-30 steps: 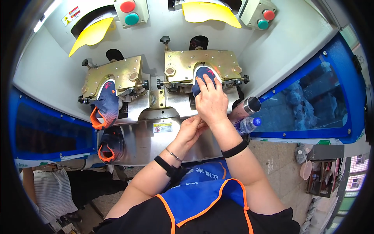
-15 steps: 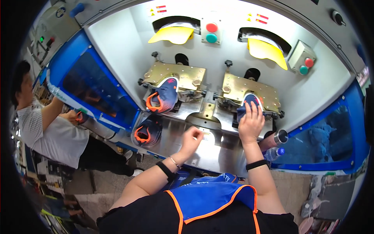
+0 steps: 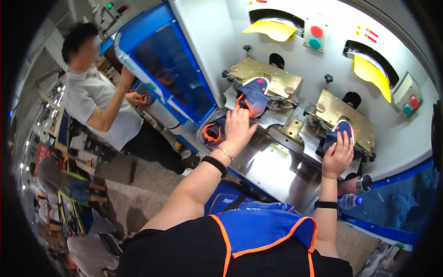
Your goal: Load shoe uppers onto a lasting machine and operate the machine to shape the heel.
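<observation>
A navy shoe (image 3: 256, 96) with an orange collar sits toe-first under the left brass plate (image 3: 279, 78) of the machine. My left hand (image 3: 239, 125) reaches over its heel end, fingers stretched to the orange collar and thumb apart; whether it touches the collar is hard to tell. Under the right brass plate (image 3: 354, 121) lies a second navy shoe (image 3: 342, 127), partly hidden by my right hand (image 3: 339, 156), whose extended fingers rest flat on it. Another navy and orange shoe (image 3: 214, 133) stands on the steel ledge, left of my left hand.
Yellow guards (image 3: 272, 30) hang above both plates. Button boxes (image 3: 316, 37) with red and green buttons are on the back wall. A tumbler (image 3: 355, 184) and a blue-capped bottle (image 3: 350, 201) stand near my right forearm. A co-worker (image 3: 99, 99) stands at the left.
My left hand has gone from a curled pose over the steel ledge to the left shoe's heel, fingers now stretched. My right hand stays on the right shoe. The view has turned left.
</observation>
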The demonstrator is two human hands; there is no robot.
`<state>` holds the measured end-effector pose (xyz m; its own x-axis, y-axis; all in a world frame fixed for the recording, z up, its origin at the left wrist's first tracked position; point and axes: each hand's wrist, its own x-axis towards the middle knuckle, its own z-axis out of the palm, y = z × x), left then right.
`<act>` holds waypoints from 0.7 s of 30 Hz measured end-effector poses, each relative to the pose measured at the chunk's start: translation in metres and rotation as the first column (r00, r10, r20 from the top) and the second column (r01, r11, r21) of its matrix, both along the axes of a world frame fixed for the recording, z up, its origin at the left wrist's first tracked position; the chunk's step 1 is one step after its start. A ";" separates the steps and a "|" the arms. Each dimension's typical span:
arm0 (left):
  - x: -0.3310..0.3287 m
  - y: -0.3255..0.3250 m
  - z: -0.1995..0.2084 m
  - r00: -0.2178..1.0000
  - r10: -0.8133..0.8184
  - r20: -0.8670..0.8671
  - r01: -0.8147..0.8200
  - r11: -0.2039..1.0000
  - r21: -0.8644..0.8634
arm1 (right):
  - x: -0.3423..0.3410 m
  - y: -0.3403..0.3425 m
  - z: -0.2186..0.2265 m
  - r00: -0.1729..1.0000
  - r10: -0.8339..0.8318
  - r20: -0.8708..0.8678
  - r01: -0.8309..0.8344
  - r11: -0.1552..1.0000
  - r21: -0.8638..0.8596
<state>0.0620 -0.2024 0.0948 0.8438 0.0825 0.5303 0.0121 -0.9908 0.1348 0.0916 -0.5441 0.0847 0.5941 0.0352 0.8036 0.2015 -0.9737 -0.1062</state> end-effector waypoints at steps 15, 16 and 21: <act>-0.168 -0.059 -0.100 0.948 -0.242 -0.206 0.238 0.970 -0.042 | -0.011 0.003 0.003 0.998 0.056 -0.038 -0.057 0.998 -0.011; -0.171 -0.053 -0.099 0.945 -0.256 -0.201 0.253 0.967 -0.044 | -0.011 0.002 0.004 0.998 0.053 -0.042 -0.053 0.999 -0.009; -0.180 -0.001 -0.031 0.979 -0.146 -0.138 0.173 0.964 0.202 | -0.012 -0.001 -0.001 0.998 0.016 -0.061 -0.016 1.000 -0.009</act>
<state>-0.1182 -0.2034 0.0634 0.8958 -0.1617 0.4140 -0.1452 -0.9868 -0.0711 0.0797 -0.5452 0.0837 0.6411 0.0526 0.7656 0.2105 -0.9714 -0.1095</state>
